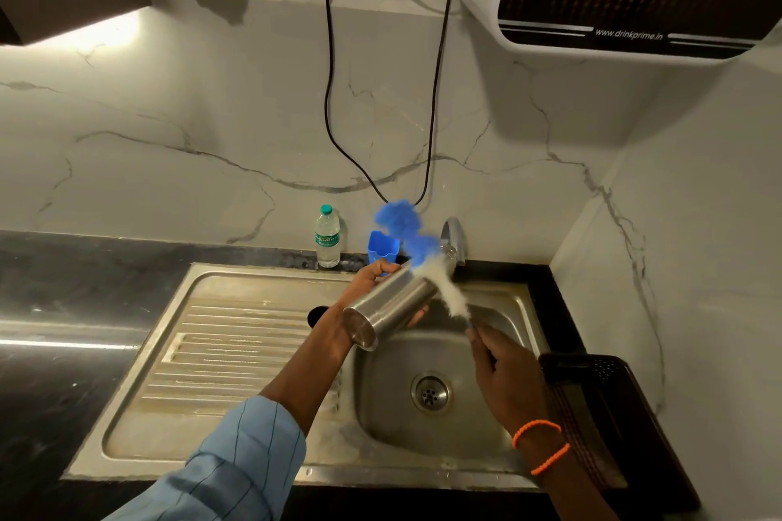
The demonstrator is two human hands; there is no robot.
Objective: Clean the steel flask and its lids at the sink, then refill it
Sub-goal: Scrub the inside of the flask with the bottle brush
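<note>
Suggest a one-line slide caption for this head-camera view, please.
Over the sink, the left hand holds the steel flask tilted while the right hand works a blurred blue-and-white bottle brush.

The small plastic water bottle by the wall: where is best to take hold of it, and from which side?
Grip the plastic water bottle around its labelled middle, coming from the front. It stands upright against the wall, so the back is closed off, and the blue cup stands close on its right. The teal cap looks too small for a firm hold.

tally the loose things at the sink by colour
steel: 1, the flask gripped by the left hand
blue and white: 1, the bottle brush held by the right hand
blue: 1, the cup
clear: 1, the water bottle
total: 4
</note>
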